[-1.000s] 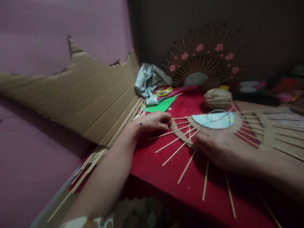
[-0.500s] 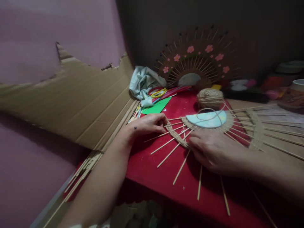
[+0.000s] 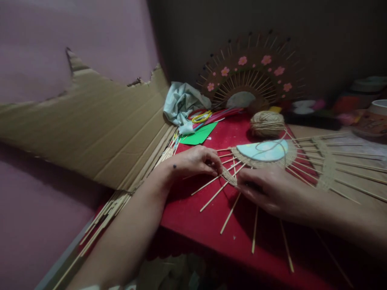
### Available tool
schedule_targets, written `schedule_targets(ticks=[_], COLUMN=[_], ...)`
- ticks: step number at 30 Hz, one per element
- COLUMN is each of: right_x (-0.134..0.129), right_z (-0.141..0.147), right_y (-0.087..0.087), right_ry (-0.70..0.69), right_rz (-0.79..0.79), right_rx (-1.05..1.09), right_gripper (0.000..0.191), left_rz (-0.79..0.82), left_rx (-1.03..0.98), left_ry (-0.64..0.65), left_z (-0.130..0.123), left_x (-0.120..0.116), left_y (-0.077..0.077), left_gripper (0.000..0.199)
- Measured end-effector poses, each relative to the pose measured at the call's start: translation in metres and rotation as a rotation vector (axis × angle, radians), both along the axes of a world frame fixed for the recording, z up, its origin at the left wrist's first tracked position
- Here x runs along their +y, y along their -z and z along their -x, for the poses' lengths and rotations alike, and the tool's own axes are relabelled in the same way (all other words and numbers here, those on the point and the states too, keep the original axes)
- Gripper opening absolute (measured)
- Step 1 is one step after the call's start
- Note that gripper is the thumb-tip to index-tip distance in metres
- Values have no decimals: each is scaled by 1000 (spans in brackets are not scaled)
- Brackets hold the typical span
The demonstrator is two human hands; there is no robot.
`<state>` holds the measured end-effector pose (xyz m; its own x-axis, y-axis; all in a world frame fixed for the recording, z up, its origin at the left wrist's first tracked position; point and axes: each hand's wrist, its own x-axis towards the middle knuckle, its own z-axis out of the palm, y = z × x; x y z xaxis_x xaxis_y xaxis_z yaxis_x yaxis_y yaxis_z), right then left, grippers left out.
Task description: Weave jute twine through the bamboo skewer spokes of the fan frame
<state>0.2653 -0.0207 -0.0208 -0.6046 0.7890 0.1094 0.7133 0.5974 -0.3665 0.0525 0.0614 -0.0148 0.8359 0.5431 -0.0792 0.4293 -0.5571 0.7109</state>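
A fan-shaped frame of thin wooden sticks (image 3: 213,197) lies on the red table cover, spreading from a pale blue half-disc (image 3: 263,150). A woven twine band (image 3: 229,176) crosses the sticks. My left hand (image 3: 202,160) is closed, its thumb and fingers pinching the band's left part. Just to the right, my right hand (image 3: 263,187) is also closed, fingertips on the same band; it covers the part of the frame beneath it. Behind the half-disc sits a ball of twine (image 3: 267,123), with a loose strand looping over the blue surface.
A finished-looking fan with pink flowers (image 3: 248,68) leans on the dark wall. Scissors with yellow handles (image 3: 202,117), green paper (image 3: 199,135) and a crumpled cloth (image 3: 183,102) lie behind my left hand. Torn cardboard (image 3: 121,125) and a bundle of sticks (image 3: 113,205) stand left; a jar (image 3: 376,119) is right.
My left hand has slid right and slightly down along the woven band, closer to my right hand. The right hand has shifted slightly left.
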Motion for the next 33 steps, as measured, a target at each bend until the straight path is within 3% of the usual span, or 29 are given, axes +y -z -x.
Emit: schedule_targets(ticks=[6, 12, 17, 26, 30, 33], right_x=[-2, -9, -21, -33, -39, -42], right_z=[0, 8, 19, 44, 57, 62], right_y=[4, 9, 8, 1, 11, 20], right_ry=[-18, -29, -97, -94, -127, -238], right_rz=[-1, -37, 64, 242, 117, -109], right_rx=[54, 68, 90, 184, 101, -84], right_gripper=[22, 21, 19, 21, 19, 11], left_rz=[-30, -23, -83, -160, -136, -140], left_rx=[23, 87, 135, 161, 163, 151], left_ry=[1, 29, 15, 17, 9, 21], left_z=[2, 3, -3, -7, -7, -7], left_x=[4, 3, -3, -3, -2, 0], left_y=[6, 0, -5, -1, 0, 2], left_gripper=[11, 19, 18, 17, 14, 14])
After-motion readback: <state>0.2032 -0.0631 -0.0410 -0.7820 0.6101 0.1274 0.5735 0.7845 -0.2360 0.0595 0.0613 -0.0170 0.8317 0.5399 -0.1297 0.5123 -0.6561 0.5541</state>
